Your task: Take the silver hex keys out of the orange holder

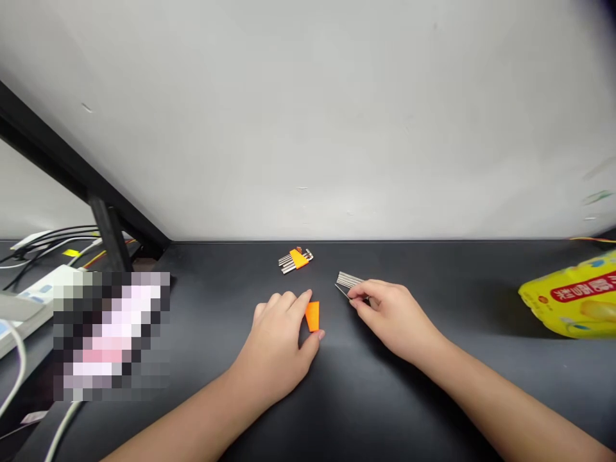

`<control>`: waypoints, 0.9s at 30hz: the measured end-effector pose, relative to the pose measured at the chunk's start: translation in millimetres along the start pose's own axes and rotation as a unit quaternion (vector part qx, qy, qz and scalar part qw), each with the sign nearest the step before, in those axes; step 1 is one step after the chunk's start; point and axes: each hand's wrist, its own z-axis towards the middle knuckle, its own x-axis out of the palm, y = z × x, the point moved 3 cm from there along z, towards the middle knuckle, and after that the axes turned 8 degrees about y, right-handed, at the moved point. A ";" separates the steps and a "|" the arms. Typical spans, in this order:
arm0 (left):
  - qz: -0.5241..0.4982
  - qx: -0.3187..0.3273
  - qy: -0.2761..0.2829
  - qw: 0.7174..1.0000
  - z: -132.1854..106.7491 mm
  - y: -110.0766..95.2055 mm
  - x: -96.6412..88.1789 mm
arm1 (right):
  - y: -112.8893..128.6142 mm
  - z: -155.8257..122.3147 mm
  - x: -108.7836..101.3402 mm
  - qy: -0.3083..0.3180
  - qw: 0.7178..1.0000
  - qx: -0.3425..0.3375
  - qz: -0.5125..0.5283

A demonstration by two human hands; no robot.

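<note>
My left hand rests on the dark tabletop with thumb and index finger closed around a small orange hex key holder. No keys show in that holder. To its right, my right hand pinches a thin metal hex key between thumb and fingers. Beside that key lies a bunch of loose hex keys, their short ends partly hidden by my fingers. Farther back, a second orange holder carries several hex keys and lies flat on the table.
A yellow package with a red label lies at the right. At the left are a white power strip, several cables, a black metal frame and a blurred-out object. A pale wall rises behind the table.
</note>
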 end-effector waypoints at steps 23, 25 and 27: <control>0.002 -0.012 -0.037 0.999 14.8 5.7 -7.7 | -15.9 10.9 6.7 -0.073 0.991 -0.026 -0.111; 0.013 -0.019 -0.047 0.999 17.0 6.5 -8.0 | -13.5 10.6 7.2 -0.068 0.991 -0.027 -0.113; 0.017 -0.025 -0.059 0.998 18.5 6.5 -8.3 | -9.5 9.3 7.3 -0.060 0.990 -0.031 -0.120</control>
